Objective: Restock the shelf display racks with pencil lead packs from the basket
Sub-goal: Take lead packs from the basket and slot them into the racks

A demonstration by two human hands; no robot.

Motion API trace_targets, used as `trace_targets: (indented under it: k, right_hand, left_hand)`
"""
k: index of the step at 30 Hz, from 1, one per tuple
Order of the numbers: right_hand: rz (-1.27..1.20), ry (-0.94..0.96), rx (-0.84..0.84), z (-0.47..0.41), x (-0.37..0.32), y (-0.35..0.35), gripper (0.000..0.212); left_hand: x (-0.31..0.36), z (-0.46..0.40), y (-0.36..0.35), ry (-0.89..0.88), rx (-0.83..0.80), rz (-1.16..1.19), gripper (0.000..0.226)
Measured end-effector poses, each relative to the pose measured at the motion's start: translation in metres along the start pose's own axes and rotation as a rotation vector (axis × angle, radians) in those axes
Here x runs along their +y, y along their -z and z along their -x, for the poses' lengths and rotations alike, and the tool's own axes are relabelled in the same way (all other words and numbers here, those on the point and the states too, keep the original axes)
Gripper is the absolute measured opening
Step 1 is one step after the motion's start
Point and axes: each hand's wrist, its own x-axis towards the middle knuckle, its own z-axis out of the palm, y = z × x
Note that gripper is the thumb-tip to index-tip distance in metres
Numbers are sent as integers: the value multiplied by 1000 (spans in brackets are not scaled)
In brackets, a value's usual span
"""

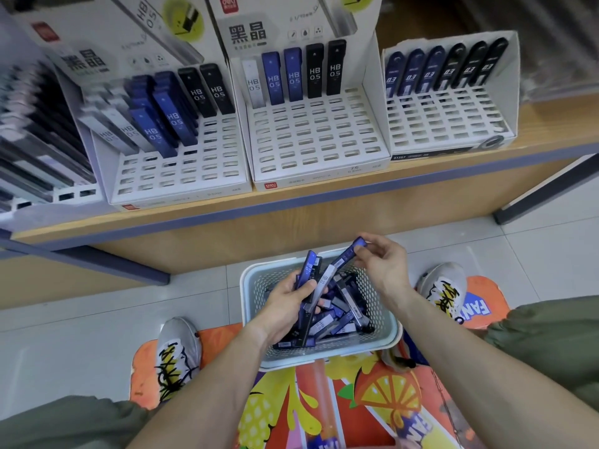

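Both hands work over the basket [256, 286] on the floor, left hand [285, 306] gripping a bundle of packs [309, 280], right hand [379, 260] pinching one blue pack [346, 256] by its upper end, racks [311, 137] ahead above.

Rack packs [294, 77] read "HB 0.5", right rack's packs [429, 72] "0.3", header card [248, 34] "黑晶".

Over the pale perforated plastic basket [387, 332], the left hand [285, 306] grips several slim blue pencil lead packs [309, 270]; just beside it, the right hand [381, 264] pinches another blue pack [348, 254].
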Motion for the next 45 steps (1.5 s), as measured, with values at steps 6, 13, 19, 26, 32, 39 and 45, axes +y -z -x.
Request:
trace_targets:
  k: [6, 13, 19, 26, 32, 39, 45]
  right_hand:
    - [8, 74, -47, 33, -48, 17, 27]
    - [52, 232, -166, 103, -123, 24, 25]
    - [9, 386, -279, 125, -204, -9, 20]
    - [-8, 360, -564, 121, -277, -54, 22]
    - [-12, 296, -784, 105, -293, -89, 29]
    - [174, 469, -728, 85, -292, -131, 27]
    - [292, 556, -602, 64, -282, -150, 27]
  left_hand:
    - [32, 32, -7, -53, -67, 54, 15]
    - [84, 100, -14, -185, -233, -46, 23]
    - [142, 150, -3, -341, -146, -50, 17]
    - [201, 174, 27, -437, 94, -11, 14]
    - [218, 171, 45, -456, 228, 195, 17]
    - [236, 157, 54, -437, 328, 336, 17]
    - [238, 145, 68, -414, 365, 345, 15]
